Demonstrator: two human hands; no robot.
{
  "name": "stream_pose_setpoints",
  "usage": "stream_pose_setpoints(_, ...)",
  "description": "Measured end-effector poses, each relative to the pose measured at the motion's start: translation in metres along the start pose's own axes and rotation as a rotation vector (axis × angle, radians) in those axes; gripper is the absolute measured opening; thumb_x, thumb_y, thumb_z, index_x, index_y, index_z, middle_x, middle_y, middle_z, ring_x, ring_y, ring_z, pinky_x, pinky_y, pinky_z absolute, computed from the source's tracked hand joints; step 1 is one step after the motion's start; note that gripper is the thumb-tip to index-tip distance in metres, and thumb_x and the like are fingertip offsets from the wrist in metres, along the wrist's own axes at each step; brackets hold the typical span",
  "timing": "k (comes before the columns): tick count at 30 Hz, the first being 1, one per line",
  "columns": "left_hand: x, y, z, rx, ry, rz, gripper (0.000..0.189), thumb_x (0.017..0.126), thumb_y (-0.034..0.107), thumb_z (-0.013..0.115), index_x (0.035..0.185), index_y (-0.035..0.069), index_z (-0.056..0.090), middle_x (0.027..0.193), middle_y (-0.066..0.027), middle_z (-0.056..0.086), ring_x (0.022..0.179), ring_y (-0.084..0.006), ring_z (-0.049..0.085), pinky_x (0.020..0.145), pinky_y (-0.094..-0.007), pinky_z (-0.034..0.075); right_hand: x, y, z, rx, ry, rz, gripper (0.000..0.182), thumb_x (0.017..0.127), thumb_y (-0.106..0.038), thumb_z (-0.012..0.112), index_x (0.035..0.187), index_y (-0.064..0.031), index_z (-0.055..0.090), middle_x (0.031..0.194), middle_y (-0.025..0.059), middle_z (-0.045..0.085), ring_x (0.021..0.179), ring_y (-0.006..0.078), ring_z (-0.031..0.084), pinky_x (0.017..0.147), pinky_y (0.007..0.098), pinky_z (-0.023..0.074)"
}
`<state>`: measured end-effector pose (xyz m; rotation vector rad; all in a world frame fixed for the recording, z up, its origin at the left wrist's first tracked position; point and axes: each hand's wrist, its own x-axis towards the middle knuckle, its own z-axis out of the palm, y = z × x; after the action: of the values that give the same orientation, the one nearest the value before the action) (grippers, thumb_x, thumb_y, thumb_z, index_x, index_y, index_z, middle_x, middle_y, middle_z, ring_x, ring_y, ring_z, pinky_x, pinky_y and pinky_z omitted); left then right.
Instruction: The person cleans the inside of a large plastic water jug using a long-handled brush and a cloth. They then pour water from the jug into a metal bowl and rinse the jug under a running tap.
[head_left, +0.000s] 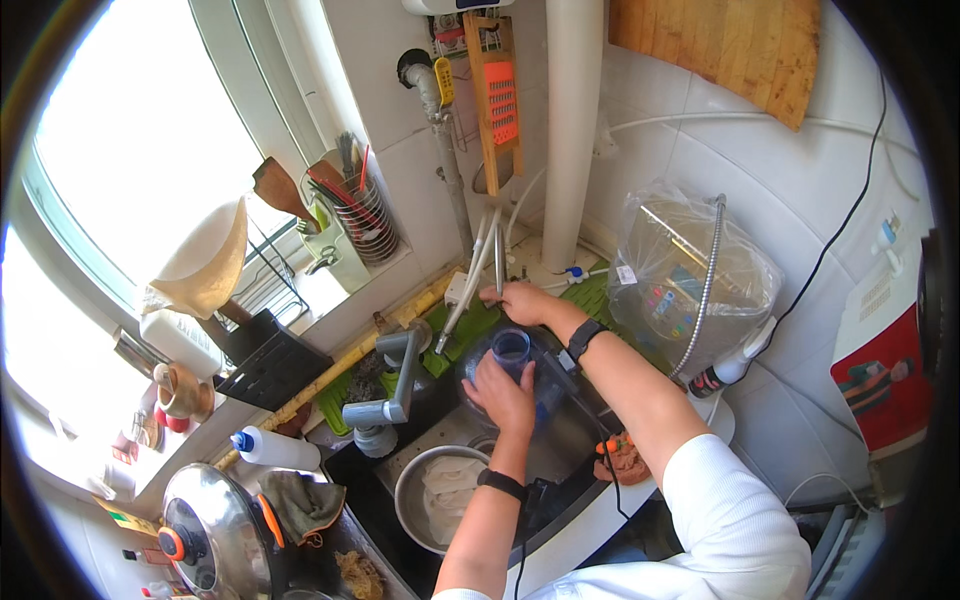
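My left hand is around the neck of a large clear bluish plastic water jug, which stands in the kitchen sink with its mouth up. Beyond it, my right hand grips a slim metal tap at the back of the sink; its fingertips are partly hidden. A grey swivel faucet stands to the left of the jug. Near my left wrist, a metal bowl holds a whitish cloth.
A white bottle with a blue cap, a dark rag and a pot lid are on the left. A plastic-wrapped box and a metal hose stand right. A black cable crosses the sink's front edge.
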<state>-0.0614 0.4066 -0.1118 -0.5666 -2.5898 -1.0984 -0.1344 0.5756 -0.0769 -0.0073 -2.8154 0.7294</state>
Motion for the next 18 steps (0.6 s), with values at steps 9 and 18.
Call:
stream_pose_setpoints(9,0.002,0.004,-0.001,0.016,0.005,-0.038,0.069,0.068,0.036,0.073,0.122,0.003,0.043,0.116,-0.0115,0.052,0.114,-0.0278,0.044,0.102,-0.0541,0.019,-0.008,-0.009,-0.001,0.138,0.145,0.034,0.041,0.073,0.000,0.046,0.111,-0.0087,0.059,0.111,0.0174,0.058,0.104,0.0334,0.054,0.088,0.0384,0.0435)
stream_pose_setpoints(18,0.001,0.004,0.001,0.035,0.013,-0.025,0.069,0.068,0.033,0.073,0.122,0.003,0.043,0.116,-0.0120,0.052,0.114,-0.0278,0.044,0.102,-0.0537,0.019,0.015,0.022,0.008,0.106,-0.143,0.103,0.054,0.073,0.004,0.041,0.123,-0.0124,0.050,0.115,0.0183,0.054,0.106,0.0343,0.052,0.092,0.0384,0.0409)
